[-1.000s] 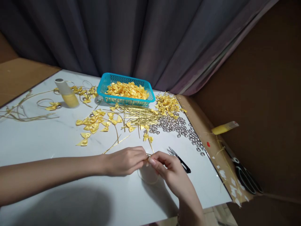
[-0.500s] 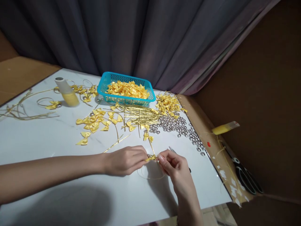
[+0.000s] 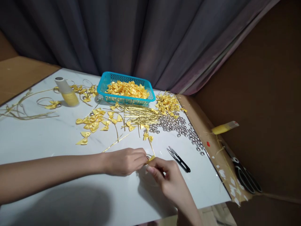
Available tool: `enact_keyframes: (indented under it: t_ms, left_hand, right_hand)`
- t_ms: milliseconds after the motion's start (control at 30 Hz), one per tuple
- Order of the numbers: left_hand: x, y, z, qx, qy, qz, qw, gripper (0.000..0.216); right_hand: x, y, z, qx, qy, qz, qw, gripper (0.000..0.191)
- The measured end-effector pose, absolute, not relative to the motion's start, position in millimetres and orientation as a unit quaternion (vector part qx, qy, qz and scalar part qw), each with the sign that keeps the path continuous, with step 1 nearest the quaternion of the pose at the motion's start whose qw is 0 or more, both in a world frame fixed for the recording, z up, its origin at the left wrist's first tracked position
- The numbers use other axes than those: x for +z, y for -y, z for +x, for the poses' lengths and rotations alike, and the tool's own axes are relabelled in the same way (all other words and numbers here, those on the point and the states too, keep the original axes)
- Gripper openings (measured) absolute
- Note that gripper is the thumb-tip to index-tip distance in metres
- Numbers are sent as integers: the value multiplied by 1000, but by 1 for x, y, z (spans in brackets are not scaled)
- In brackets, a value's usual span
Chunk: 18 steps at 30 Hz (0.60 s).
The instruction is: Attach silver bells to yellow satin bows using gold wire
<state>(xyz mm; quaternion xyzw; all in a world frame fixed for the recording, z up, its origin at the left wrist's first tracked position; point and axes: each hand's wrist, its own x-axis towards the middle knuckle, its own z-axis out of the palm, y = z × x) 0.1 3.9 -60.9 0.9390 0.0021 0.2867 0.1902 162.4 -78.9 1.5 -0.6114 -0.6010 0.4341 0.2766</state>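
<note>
Just above the white tabletop, my left hand [image 3: 127, 161] is closed, its fingertips pinching a small yellow ribbon bow [image 3: 150, 159]. A silver bead [image 3: 147, 157] shows beside the bow, close to those fingertips. My right hand [image 3: 166, 175] is closed in a pinch right at the bow, over its right and near side. A fine thread runs between the hands, mostly hidden now, and its end in my right fingers is covered. Right of that hand lies a pair of black-handled thread snips [image 3: 179, 159], blades pointing away to the left.
Farther back stands a blue basket [image 3: 103, 82] of yellow bows. Around it lie gold cords [image 3: 141, 115], loose bows [image 3: 92, 121], finished-looking bow pieces [image 3: 168, 103] and silver beads [image 3: 175, 124]. A yellow thread spool [image 3: 68, 92] stands left; another spool [image 3: 224, 128] and scissors [image 3: 245, 177] are right.
My right hand has moved left and closer to my left hand, now covering part of the bow. The snips have come fully into view. My left hand has barely moved.
</note>
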Motion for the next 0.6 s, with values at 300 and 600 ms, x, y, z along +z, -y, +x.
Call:
enact_keyframes:
  t_ms: [300,600]
  left_hand:
    - [-67,-8,-2,303,43,940,150,21]
    - [-67,-9,-2,342,38,919,194,17]
  right_hand:
    - [-7,65,177,538,448,-609,374,27]
    - [-7,73,181,500,451,-634,380,28]
